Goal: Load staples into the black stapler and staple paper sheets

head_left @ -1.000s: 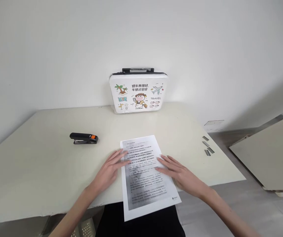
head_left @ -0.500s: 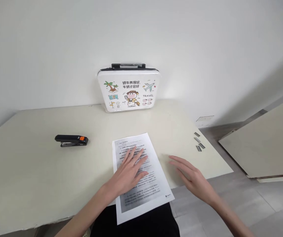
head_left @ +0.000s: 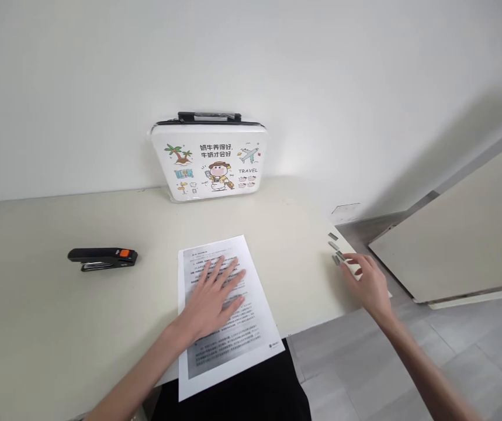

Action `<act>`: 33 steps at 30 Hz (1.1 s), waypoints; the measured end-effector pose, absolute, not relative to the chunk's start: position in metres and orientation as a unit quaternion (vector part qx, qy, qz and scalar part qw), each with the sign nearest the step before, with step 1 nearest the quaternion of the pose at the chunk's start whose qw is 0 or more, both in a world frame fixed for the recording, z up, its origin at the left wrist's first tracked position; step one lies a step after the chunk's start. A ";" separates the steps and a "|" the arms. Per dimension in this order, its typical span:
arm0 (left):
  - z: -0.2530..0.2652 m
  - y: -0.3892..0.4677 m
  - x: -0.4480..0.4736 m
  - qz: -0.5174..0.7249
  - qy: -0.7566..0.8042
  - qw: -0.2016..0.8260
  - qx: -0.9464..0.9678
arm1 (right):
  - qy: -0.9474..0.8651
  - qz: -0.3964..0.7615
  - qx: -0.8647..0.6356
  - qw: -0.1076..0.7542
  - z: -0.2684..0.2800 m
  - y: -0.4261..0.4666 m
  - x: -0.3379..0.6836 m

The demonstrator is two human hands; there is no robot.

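A printed sheet of paper (head_left: 233,327) lies on the cream table (head_left: 49,316), its near end hanging over the table's front edge. My left hand (head_left: 213,295) rests flat on the sheet, fingers spread. My right hand (head_left: 367,280) is out at the table's right edge, fingertips touching the nearest of several grey staple strips (head_left: 335,248); it holds nothing. A black stapler (head_left: 101,258) with an orange tab lies on the table to the left, apart from both hands.
A white carry case (head_left: 209,156) with cartoon travel pictures and a black handle stands upright against the wall at the table's back. A second cream tabletop (head_left: 461,240) stands to the right across a strip of grey floor.
My left hand slid from the paper's left edge onto the sheet and stays there. My right hand left the paper and reached right to the staple strips. The view panned right.
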State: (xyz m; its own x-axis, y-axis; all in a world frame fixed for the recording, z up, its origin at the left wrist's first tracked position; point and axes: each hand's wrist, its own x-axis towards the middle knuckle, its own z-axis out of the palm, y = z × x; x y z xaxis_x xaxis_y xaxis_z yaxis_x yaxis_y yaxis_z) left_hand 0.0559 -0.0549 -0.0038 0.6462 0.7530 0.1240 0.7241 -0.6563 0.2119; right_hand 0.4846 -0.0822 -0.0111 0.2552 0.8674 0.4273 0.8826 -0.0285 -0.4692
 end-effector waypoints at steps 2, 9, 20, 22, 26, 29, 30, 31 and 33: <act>-0.001 -0.056 0.053 0.106 0.402 0.069 0.907 | -0.632 -0.005 -0.698 0.337 -0.018 -0.082 0.473; 0.016 -0.027 -0.034 0.172 0.515 -0.050 0.838 | -0.632 -0.085 -0.697 0.328 -0.049 -0.078 0.486; 0.017 -0.044 -0.080 0.285 0.544 -0.139 0.777 | -0.564 0.025 -0.767 0.305 -0.064 0.003 0.486; 0.014 -0.061 -0.048 0.216 0.482 -0.061 0.847 | -0.571 0.042 -0.752 0.326 -0.061 0.023 0.475; 0.013 -0.085 -0.008 0.084 0.395 0.032 0.914 | -0.629 0.076 -0.698 0.335 -0.061 0.052 0.437; 0.017 -0.091 -0.022 0.066 0.388 0.056 0.918 | -0.692 0.108 -0.631 0.334 -0.064 0.065 0.389; 0.019 -0.094 -0.033 0.064 0.391 0.060 0.916 | -0.711 0.119 -0.607 0.334 -0.065 0.070 0.371; 0.021 -0.098 -0.046 0.063 0.395 0.063 0.914 | -0.728 0.130 -0.584 0.335 -0.066 0.074 0.351; 0.024 -0.108 -0.074 0.060 0.408 0.067 0.908 | -0.759 0.155 -0.535 0.336 -0.067 0.084 0.307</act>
State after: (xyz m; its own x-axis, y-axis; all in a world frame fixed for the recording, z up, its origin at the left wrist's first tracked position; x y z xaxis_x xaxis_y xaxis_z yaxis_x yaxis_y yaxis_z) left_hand -0.0738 -0.1080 0.0238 0.6592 0.7501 0.0535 0.7342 -0.6573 0.1702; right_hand 0.3075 0.0845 -0.0673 -0.2013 0.9169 0.3448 0.7085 0.3793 -0.5951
